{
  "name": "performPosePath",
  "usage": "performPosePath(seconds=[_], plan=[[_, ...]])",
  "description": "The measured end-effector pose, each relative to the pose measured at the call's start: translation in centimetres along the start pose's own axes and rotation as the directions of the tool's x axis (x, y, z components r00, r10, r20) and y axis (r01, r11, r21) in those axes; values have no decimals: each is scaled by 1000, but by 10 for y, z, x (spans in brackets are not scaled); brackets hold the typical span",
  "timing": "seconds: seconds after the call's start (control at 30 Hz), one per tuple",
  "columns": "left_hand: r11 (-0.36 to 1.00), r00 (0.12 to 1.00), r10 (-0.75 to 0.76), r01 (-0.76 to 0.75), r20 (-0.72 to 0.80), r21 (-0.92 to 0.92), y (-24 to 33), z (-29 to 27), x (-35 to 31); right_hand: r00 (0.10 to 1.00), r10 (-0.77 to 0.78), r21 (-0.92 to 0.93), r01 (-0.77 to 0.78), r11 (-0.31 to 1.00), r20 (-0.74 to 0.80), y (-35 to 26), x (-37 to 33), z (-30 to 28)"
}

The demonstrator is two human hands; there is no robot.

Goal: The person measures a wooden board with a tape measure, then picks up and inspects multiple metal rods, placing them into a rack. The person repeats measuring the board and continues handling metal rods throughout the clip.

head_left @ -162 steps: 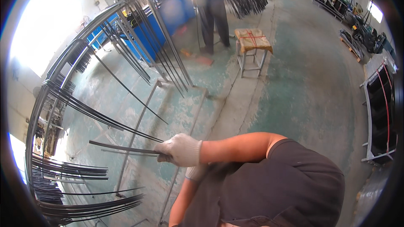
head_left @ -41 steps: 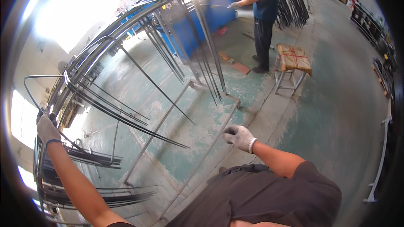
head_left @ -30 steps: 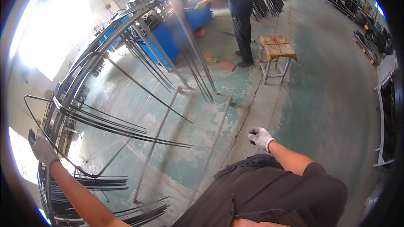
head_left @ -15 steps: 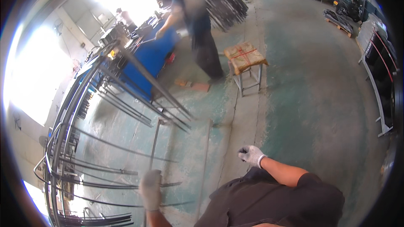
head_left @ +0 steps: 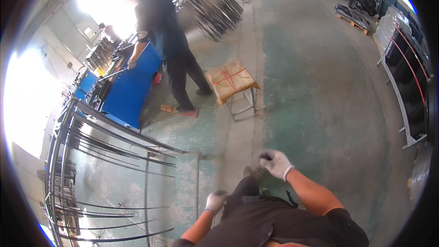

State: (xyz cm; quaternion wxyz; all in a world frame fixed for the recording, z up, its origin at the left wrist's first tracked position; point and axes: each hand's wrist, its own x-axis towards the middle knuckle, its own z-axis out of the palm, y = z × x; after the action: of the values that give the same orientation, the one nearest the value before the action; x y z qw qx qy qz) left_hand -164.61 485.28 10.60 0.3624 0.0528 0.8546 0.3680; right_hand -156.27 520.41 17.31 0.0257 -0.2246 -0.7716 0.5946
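Note:
My left hand (head_left: 216, 201), in a whitish glove with dark fingertips, hangs low beside my leg. Its fingers look curled in, and nothing sticks out of them. My right hand (head_left: 275, 163), gloved the same way, is held out ahead of my body with the fingers bent into a loose fist; I see nothing in it. Left of me stands a metal rack (head_left: 123, 126) with long thin dark rods (head_left: 114, 237) lying across it. The left hand is apart from both. Ahead is a stool (head_left: 232, 81) with a brown padded top tied with red cord.
A co-worker (head_left: 167, 41) stands ahead left at a blue workbench (head_left: 130, 89), holding a rod. A stack of dark bars (head_left: 212, 9) stands beyond. At right, a frame (head_left: 397, 96) holds dark panels; farther off is a loaded pallet (head_left: 352, 24). A flat board (head_left: 185, 113) lies by the co-worker's feet.
My left hand has come away from the rack's rods toward my body. The view has shifted, bringing the stool nearer. The co-worker's stance has changed, with one arm lower over the bench.

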Motion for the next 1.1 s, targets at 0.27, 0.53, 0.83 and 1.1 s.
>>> performPosePath(seconds=[0.27, 0.53, 0.83, 1.1], plan=[[845, 912, 369, -409, 176, 344, 155, 93, 266, 838, -36, -91, -16, 996, -544, 77, 134, -275], [912, 891, 362, -399, 274, 94, 447, 179, 456, 258, 608, 436, -498, 750, -750, 394, 63, -422], [900, 912, 264, -350, 314, 261, 648, 213, 650, 278, 955, 234, -926, 296, -108, 360, 261, -407], [875, 974, 51, -151, 222, 461, 723, 187, 791, 450, 843, 117, -859, 499, -295, 339, 629, -689]])
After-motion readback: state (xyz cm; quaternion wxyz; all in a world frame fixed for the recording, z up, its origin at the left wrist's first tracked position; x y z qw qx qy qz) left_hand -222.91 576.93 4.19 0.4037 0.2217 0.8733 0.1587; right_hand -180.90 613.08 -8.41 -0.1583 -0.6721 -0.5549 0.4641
